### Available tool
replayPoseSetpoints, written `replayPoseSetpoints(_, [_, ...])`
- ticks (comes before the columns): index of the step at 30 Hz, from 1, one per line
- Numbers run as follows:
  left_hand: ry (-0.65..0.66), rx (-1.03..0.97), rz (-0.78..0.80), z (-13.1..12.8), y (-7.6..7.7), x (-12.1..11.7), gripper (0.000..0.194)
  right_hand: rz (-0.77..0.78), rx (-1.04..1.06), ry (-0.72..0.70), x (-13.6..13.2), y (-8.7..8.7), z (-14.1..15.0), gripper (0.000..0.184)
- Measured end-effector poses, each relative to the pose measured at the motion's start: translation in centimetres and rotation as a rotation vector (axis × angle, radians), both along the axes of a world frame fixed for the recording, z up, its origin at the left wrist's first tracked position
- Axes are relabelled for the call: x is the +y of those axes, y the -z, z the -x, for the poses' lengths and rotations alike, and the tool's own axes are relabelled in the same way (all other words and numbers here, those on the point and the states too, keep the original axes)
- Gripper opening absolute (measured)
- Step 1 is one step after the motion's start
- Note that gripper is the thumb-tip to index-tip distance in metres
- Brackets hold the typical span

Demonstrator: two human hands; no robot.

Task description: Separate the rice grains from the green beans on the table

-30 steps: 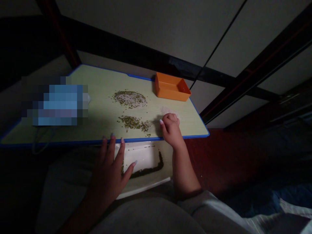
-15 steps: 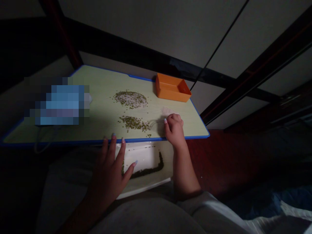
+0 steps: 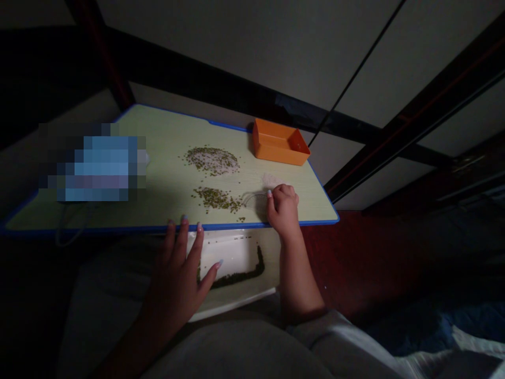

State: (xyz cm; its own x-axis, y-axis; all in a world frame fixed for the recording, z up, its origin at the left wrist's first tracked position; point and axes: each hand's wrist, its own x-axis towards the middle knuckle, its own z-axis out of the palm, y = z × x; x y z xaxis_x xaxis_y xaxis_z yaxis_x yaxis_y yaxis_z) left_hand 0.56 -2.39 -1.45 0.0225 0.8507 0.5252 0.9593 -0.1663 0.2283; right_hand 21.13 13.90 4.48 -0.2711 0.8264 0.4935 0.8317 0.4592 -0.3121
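Note:
My right hand (image 3: 282,205) is closed over the right part of the table, with a thin curved wire (image 3: 253,196) sticking out of it to the left. The wire's tip lies by a loose patch of small green beans (image 3: 216,200). Behind that patch is a pile of pale grains mixed with green beans (image 3: 213,160). A small pale patch of grains (image 3: 270,180) lies just beyond my right hand. My left hand (image 3: 177,273) is spread open, its fingertips at the table's front edge, holding nothing. Below it, partly covered, is a white tray (image 3: 232,258) with green beans along its sides.
An orange box (image 3: 281,145) stands at the back right of the pale, blue-edged table (image 3: 165,126). A blurred-out blue object (image 3: 102,168) is at the left, with a cord-like loop (image 3: 73,226) hanging over the edge. Cabinet panels (image 3: 256,47) rise behind.
The wire's tip has shifted very slightly at the edge of the bean patch. Both hands stay almost where they were.

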Motion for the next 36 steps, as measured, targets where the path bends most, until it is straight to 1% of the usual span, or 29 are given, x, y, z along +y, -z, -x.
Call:
replayPoseSetpoints(7, [0.001, -0.01, 0.007, -0.01, 0.0, 0.03, 0.087, -0.001, 0.023, -0.059, -0.12, -0.1, -0.03, 0.024])
replayPoseSetpoints(12, [0.002, -0.02, 0.01, -0.01, 0.06, -0.05, 0.086, -0.014, 0.015, -0.038, -0.06, 0.01, -0.04, 0.023])
replayPoseSetpoints(21, [0.009, -0.014, 0.009, 0.04, 0.11, -0.03, 0.087, 0.015, 0.044, 0.0, 0.0, 0.02, 0.13, 0.027])
replayPoseSetpoints(26, [0.001, -0.018, 0.02, 0.0, 0.08, -0.03, 0.088, 0.039, 0.058, -0.07, 0.04, 0.04, 0.13, 0.026])
replayPoseSetpoints(36, [0.004, -0.013, 0.015, 0.1, 0.0, -0.09, 0.085, 0.046, 0.06, -0.121, -0.11, -0.17, 0.14, 0.027])
